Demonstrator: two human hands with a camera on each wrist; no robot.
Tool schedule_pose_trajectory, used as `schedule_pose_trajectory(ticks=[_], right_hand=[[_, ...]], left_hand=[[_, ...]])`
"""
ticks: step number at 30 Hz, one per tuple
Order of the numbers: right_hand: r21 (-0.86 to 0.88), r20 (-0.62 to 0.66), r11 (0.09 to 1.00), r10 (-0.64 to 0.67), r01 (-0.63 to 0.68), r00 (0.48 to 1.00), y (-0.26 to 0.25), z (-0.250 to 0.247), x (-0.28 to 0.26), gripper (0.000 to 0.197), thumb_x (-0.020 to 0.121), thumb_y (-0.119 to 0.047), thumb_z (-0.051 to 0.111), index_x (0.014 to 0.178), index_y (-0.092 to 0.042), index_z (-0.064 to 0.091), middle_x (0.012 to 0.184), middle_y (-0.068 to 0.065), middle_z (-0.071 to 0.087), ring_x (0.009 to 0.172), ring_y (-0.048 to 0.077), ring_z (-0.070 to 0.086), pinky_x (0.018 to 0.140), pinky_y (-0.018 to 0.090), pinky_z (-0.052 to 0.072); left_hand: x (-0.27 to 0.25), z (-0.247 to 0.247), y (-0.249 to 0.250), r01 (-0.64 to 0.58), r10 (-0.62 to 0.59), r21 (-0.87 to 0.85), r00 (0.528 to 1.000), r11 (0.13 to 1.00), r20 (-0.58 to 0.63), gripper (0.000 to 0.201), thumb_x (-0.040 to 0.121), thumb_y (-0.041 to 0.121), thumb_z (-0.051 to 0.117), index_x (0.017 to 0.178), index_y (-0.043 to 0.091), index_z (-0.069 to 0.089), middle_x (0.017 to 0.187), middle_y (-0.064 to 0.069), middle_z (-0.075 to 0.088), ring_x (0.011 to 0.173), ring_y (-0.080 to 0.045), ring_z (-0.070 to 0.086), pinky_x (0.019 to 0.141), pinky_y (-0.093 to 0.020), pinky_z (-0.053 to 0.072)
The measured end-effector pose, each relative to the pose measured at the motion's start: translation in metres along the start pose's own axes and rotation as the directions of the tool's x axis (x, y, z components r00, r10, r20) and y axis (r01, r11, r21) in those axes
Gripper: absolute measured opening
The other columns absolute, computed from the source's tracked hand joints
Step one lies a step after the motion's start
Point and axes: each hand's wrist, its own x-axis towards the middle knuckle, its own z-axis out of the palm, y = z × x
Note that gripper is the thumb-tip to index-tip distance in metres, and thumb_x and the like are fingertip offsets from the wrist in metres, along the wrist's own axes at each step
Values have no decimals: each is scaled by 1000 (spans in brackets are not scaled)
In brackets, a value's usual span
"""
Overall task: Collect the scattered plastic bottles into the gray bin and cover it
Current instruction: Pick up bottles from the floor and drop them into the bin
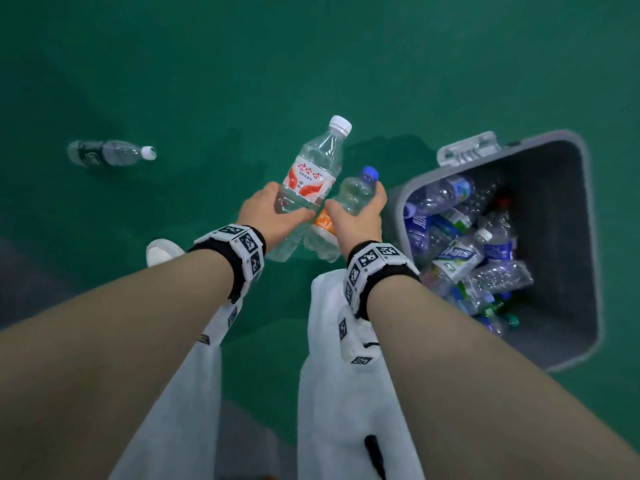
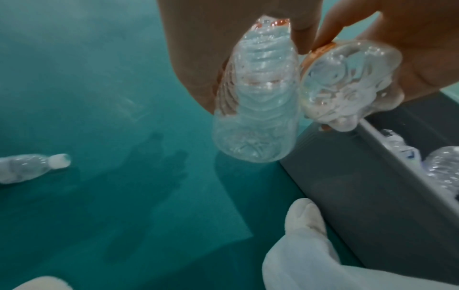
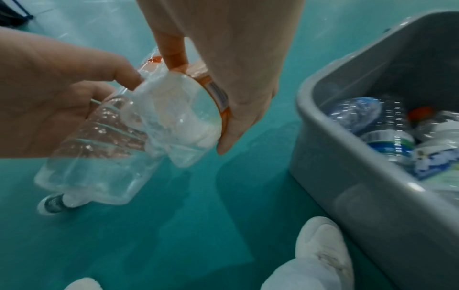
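My left hand (image 1: 273,211) grips a clear bottle with a red-and-white label and white cap (image 1: 313,174), its base seen in the left wrist view (image 2: 250,125). My right hand (image 1: 360,211) grips a smaller bottle with a blue cap and orange label (image 1: 353,195), whose base shows in the right wrist view (image 3: 178,115). The two bottles touch, held above the green floor just left of the gray bin (image 1: 568,344). The bin is open and holds several crushed bottles (image 1: 460,251). Another clear bottle with a dark label (image 1: 110,153) lies on the floor far left.
A light gray lid or latch piece (image 1: 467,148) sits at the bin's far rim. My white shoes (image 3: 320,247) and white trouser legs (image 1: 332,393) stand beside the bin. The green floor (image 1: 242,81) spreads around.
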Motion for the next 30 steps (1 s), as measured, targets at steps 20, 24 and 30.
schedule_pose_trajectory(ticks=[20, 24, 30], right_hand=[[442, -147, 880, 261, -173, 954, 88, -248, 49, 83, 82, -28, 72, 148, -31, 22, 129, -2, 48, 104, 12, 50, 95, 28, 40], [444, -191, 883, 259, -152, 947, 100, -277, 72, 90, 77, -27, 76, 149, -31, 22, 144, 2, 44, 126, 20, 49, 105, 34, 41], [406, -217, 903, 243, -139, 945, 103, -297, 117, 89, 74, -32, 78, 147, -25, 29, 136, -1, 53, 122, 18, 54, 105, 37, 43]], left_hand=[[-23, 204, 174, -286, 212, 266, 938, 921, 272, 67, 65, 74, 58, 115, 29, 54, 111, 4, 60, 95, -15, 63, 87, -39, 54], [-6, 243, 187, -293, 190, 361, 936, 885, 296, 91, 59, 81, 50, 130, 25, 47, 125, -3, 53, 110, -23, 57, 95, -42, 50], [24, 277, 207, -221, 130, 375, 959, 900, 253, 85, 70, 71, 58, 137, 20, 42, 135, -6, 49, 122, -26, 50, 101, -45, 44]])
